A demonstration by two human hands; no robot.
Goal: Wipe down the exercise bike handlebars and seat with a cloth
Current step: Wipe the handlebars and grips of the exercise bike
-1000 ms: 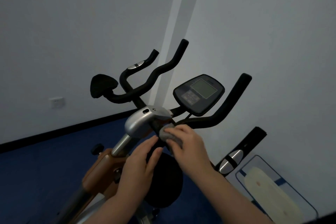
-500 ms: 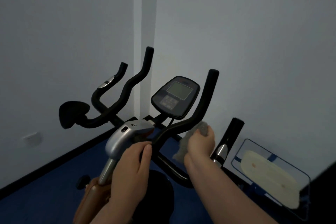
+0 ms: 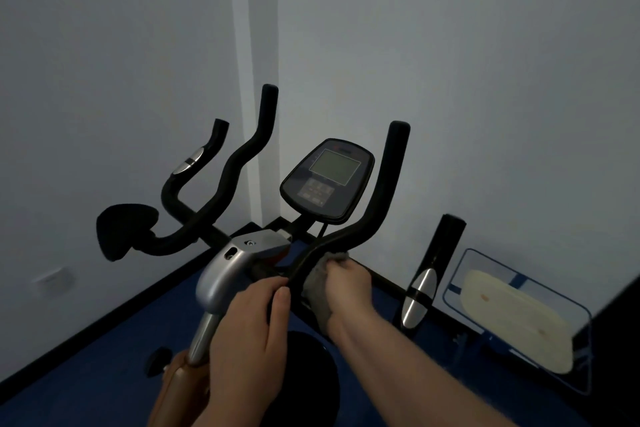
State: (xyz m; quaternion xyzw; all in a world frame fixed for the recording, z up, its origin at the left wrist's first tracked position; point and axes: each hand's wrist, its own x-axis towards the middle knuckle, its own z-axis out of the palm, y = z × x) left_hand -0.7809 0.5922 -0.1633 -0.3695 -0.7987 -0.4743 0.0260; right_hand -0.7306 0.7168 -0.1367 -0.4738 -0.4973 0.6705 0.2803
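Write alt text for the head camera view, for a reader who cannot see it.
A person's right hand presses a grey cloth around the right handlebar of an exercise bike, while the left hand grips the bar near the silver stem. A dark console stands behind, in a white-walled corner.

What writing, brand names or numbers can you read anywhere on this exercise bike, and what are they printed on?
No text can be read.
Console: its screen is blank; faint marks above the screen and on the buttons are too blurred to read.
Clear tray on the right: reddish spots only, no legible writing.
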